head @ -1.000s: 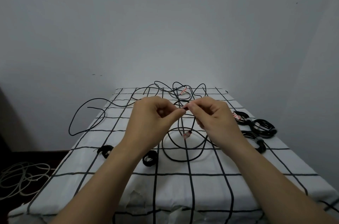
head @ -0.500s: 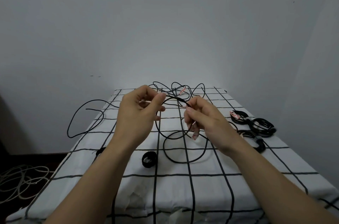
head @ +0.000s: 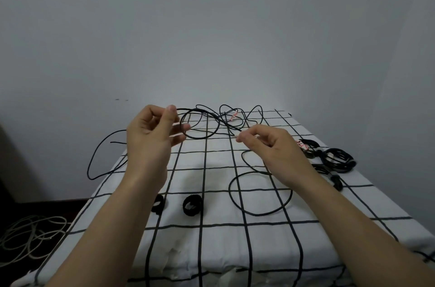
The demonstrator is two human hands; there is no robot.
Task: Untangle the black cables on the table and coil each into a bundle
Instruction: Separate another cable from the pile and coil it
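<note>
**A:** Where are the hands?

**B:** Both are raised over a table [head: 211, 235] covered in white cloth with a black grid. The left hand [head: 150, 138] is up at the left. The right hand [head: 270, 148] is a little lower, at the right.

**A:** What does each grip hold?

**B:** The left grip pinches a small round loop of black cable [head: 200, 138] between thumb and fingers, lifted off the cloth. The right grip is narrow: thumb and forefinger pinch a strand running from that loop, at a pale tip. Whether the tip is a plug is too small to tell.

**A:** Where is the rest of the cable?

**B:** Below the right hand, a wide loop lies flat on the table beside the right forearm. Another strand hangs off the table's left edge.

**A:** Anything else?

**B:** A loose tangle [head: 235, 117] lies at the far edge. Coiled bundles [head: 339, 157] sit at the right edge. Two black straps [head: 191, 205] lie near the left forearm. Pale cables [head: 30, 235] lie on the floor, lower left.
</note>
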